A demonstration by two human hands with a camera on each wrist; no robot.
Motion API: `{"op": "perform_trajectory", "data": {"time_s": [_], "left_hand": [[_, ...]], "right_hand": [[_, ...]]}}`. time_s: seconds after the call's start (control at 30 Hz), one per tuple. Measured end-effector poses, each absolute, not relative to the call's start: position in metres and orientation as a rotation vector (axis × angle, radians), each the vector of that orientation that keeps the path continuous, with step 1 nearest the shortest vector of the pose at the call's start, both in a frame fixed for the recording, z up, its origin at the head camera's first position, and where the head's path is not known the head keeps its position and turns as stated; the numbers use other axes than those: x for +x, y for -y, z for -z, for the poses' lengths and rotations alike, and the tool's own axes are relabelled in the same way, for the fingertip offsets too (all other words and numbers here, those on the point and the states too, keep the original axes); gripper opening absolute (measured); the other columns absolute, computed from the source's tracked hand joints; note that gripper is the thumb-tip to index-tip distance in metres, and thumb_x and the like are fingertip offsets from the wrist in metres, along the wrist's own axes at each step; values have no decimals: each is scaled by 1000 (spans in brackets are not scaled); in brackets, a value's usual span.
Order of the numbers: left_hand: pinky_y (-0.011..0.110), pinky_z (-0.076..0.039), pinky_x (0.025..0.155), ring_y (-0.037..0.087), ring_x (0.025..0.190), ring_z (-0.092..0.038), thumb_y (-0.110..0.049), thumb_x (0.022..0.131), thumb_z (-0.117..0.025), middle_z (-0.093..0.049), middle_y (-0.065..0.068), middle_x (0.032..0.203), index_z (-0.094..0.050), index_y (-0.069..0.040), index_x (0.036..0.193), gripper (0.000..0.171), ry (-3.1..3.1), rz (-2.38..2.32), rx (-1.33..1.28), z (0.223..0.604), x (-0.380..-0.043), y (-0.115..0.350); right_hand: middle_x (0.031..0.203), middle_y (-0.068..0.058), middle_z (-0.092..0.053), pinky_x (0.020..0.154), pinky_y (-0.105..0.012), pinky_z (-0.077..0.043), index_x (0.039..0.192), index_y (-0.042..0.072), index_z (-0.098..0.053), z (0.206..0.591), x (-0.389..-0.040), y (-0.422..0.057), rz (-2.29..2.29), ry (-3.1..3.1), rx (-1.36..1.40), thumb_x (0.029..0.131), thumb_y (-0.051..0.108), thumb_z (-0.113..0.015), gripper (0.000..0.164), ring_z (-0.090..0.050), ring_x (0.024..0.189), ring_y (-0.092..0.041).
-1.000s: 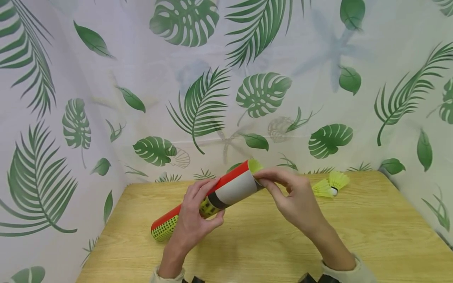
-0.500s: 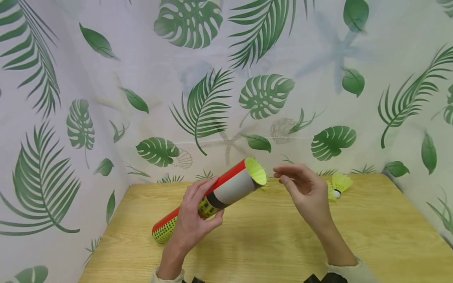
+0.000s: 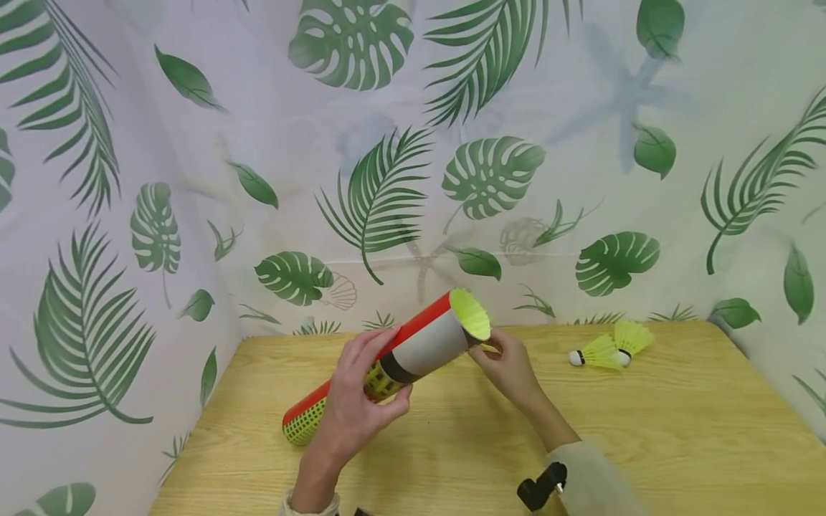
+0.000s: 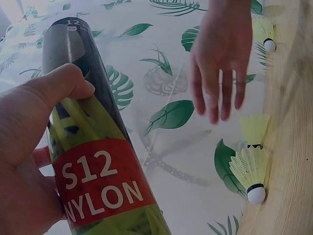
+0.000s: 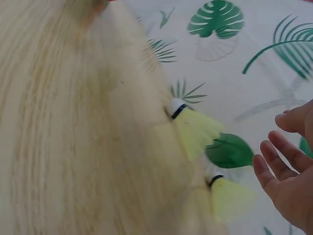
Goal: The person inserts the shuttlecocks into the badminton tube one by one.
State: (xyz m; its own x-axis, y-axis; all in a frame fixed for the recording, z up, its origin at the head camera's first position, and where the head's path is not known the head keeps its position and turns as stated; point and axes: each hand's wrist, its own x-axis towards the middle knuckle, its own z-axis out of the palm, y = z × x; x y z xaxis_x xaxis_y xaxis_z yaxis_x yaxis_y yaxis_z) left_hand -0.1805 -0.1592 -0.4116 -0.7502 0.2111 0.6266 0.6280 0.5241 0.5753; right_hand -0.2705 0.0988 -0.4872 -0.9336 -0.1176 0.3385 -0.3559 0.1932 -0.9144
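Note:
My left hand point(image 3: 355, 401) grips a shuttlecock tube point(image 3: 429, 347), red, grey and yellow-green, tilted with its mouth up to the right. Inside the mouth shows the yellow skirt of a shuttlecock point(image 3: 471, 315). In the left wrist view, thumb and fingers wrap the tube point(image 4: 105, 171), printed "S12 NYLON". My right hand point(image 3: 510, 362) has its fingertips right at the lower rim in the head view, partly hidden behind the tube's end. Both wrist views show the right hand point(image 5: 288, 171) with spread, loosely extended fingers and nothing in them.
Two yellow shuttlecocks with white heads, a nearer one point(image 3: 596, 352) and a farther one point(image 3: 634, 337), lie touching at the table's back right. The wooden table point(image 3: 677, 430) meets a leaf-print cloth point(image 3: 413, 179) behind and at the left.
The right hand drew back rightward from the tube's mouth, then came in again lower, under the rim. The skirt in the mouth is now uncovered. The left hand keeps its grip.

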Motion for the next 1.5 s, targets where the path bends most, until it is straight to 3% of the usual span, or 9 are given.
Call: {"op": "perform_trajectory", "data": {"time_s": [0.4, 0.5, 0.73, 0.97, 1.1, 1.17, 1.37, 1.5], "left_hand": [[43, -54, 88, 19, 123, -49, -9, 76, -83, -52, -2, 144, -53, -27, 149, 81, 2270, 1174, -684, 409, -180, 161], [43, -54, 88, 19, 123, -49, -9, 77, -83, -52, -2, 144, -53, -27, 149, 81, 2271, 1179, -683, 409, -180, 162], [44, -53, 89, 19, 124, -49, -8, 77, -84, -52, -2, 144, -54, -27, 149, 80, 2266, 1187, -685, 410, -180, 161], [44, -54, 89, 19, 123, -49, -9, 77, -84, -52, -3, 144, -53, -28, 149, 81, 2278, 1169, -687, 410, -180, 161], [43, -54, 89, 19, 122, -50, -10, 77, -84, -52, -3, 144, -53, -29, 150, 81, 2280, 1154, -689, 411, -181, 161], [44, -54, 89, 19, 122, -50, -9, 77, -84, -52, -3, 144, -53, -28, 150, 81, 2280, 1151, -692, 411, -181, 161], [44, -53, 90, 19, 123, -49, -9, 77, -84, -52, -3, 144, -53, -29, 150, 82, 2290, 1163, -695, 413, -180, 159], [44, -53, 90, 19, 123, -48, -9, 77, -84, -51, -4, 145, -52, -30, 150, 82, 2295, 1164, -695, 413, -180, 159]], "right_hand": [[123, -25, -63, 98, -51, -51, 127, -8, -56, 521, -302, -70, -1739, 2399, 381, 88, -9, -59, 39, -60, 117, -40], [123, -25, -64, 98, -51, -51, 126, -8, -56, 526, -305, -64, -1766, 2410, 352, 87, -10, -57, 39, -60, 118, -39], [128, -17, -63, 100, -47, -48, 135, 1, -55, 529, -305, -59, -1842, 2426, 306, 96, 3, -64, 40, -58, 121, -30], [103, -16, -68, 82, -40, -53, 113, -6, -64, 521, -300, -73, -1675, 2480, 247, 89, -1, -61, 25, -64, 98, -29], [101, -21, -74, 85, -45, -58, 103, -10, -72, 511, -296, -85, -1612, 2485, 235, 89, -1, -65, 18, -71, 97, -36], [104, -23, -74, 87, -46, -58, 106, -10, -73, 506, -294, -92, -1606, 2459, 255, 91, -1, -67, 18, -72, 99, -38], [114, -23, -72, 87, -28, -57, 115, -8, -72, 490, -278, -117, -1672, 2337, 329, 94, 0, -70, 22, -71, 104, -36], [114, -20, -72, 84, -17, -54, 115, -4, -74, 478, -264, -131, -1688, 2250, 370, 95, 1, -70, 21, -72, 102, -28]]}}
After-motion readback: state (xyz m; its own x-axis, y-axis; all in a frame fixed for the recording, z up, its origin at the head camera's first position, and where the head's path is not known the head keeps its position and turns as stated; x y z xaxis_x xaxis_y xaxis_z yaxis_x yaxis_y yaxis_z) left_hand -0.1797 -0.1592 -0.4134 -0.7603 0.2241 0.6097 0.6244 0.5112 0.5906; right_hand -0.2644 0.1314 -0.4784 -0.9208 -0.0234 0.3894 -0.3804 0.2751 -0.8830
